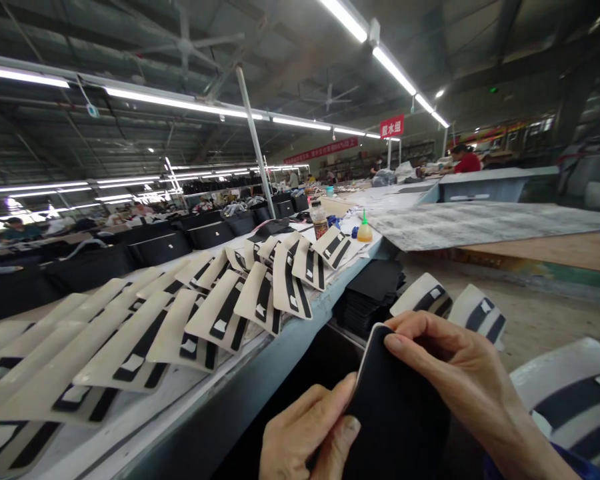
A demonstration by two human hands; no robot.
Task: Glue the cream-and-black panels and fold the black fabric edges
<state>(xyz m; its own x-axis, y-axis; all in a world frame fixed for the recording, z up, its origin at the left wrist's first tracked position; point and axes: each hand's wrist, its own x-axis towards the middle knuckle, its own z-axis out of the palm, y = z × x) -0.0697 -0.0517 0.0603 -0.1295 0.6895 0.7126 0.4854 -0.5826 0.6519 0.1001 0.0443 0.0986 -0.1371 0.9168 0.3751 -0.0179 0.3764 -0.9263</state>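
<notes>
Overlapping cream pieces crowd the worktop from nine to twelve o'clock, leaving only its bare front edge. A black stack blocks twelve o'clock. Bottles stand beyond. Bare floor lies open at two o'clock.

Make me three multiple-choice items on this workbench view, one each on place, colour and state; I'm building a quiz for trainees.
1. Where do the cream-and-black pieces lie?
A. fanned along the bench
B. on the floor
C. in a box

2. What colour is the piece held in both hands?
A. red
B. black
C. green

3. How is that piece held?
A. left hand alone
B. lying untouched
C. pinched by both hands

Answers: 1 A, they overlap in a row on the bench; 2 B, its face is black; 3 C, left hand and right hand both grip it.
</notes>
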